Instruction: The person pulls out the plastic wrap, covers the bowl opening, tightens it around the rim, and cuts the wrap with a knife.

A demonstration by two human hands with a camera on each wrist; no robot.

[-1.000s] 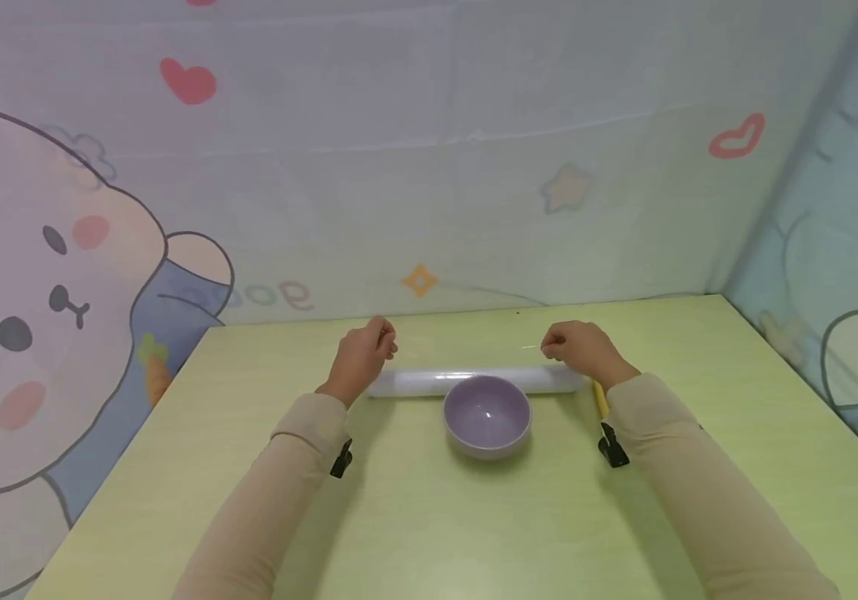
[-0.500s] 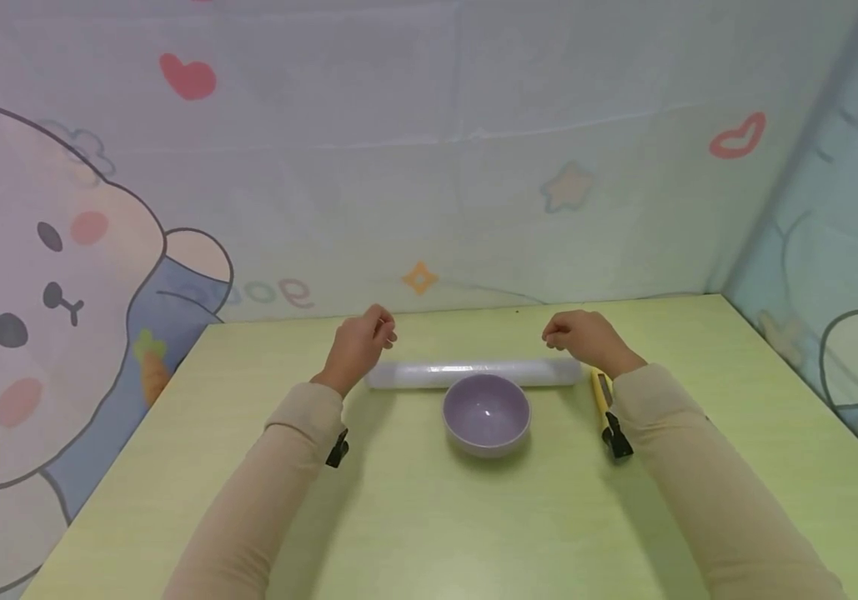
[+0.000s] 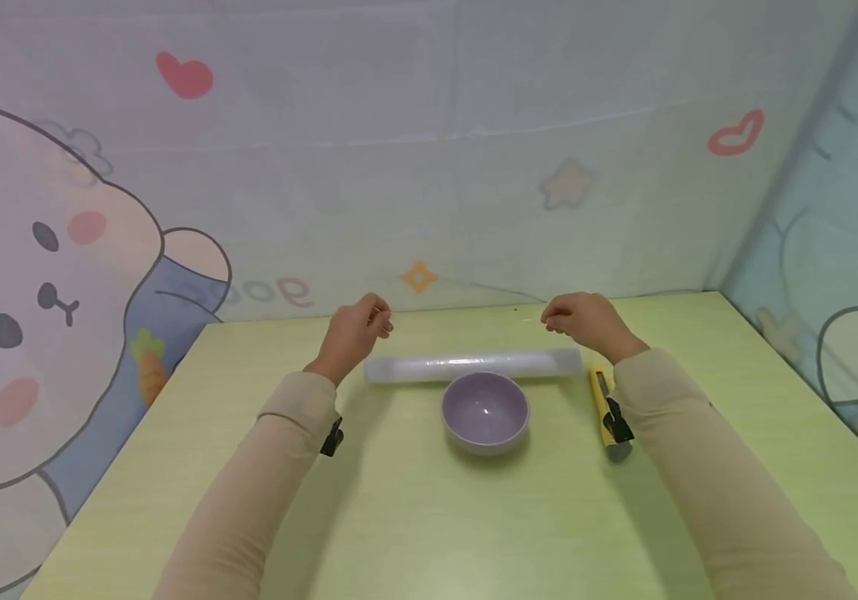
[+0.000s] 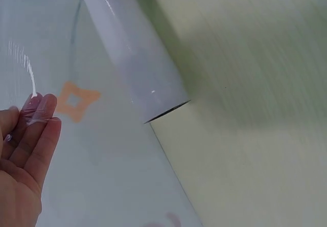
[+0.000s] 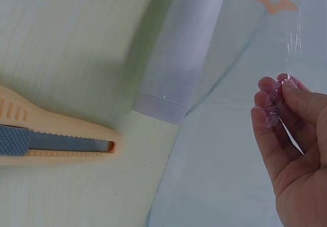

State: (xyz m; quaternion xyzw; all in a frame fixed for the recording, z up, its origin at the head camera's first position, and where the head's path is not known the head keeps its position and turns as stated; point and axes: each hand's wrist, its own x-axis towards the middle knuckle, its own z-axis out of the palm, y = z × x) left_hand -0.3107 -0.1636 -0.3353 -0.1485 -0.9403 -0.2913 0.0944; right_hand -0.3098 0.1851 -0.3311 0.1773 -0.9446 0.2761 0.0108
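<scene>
Behind a lilac bowl (image 3: 484, 412) lies a white roll of cling film (image 3: 474, 365), long side across the table. My left hand (image 3: 353, 333) is beyond the roll's left end; thumb and fingers pinch the edge of a sheet of clear cling film (image 4: 31, 76), visible by its shiny streaks in the left wrist view. On the other side, my right hand (image 3: 588, 321) pinches the film's other corner, which bunches between the fingertips (image 5: 263, 84) in the right wrist view. Between the hands the transparent sheet is barely visible.
A yellow utility knife (image 3: 598, 383) lies to the right of the bowl, partly behind the right wrist's black strap clip (image 3: 616, 421). The pale green table (image 3: 429, 517) ends at a printed cloth backdrop (image 3: 474, 167).
Both hands have moved a little away from me, drawing the film. The roll has shifted slightly back from the bowl, and more of the utility knife shows.
</scene>
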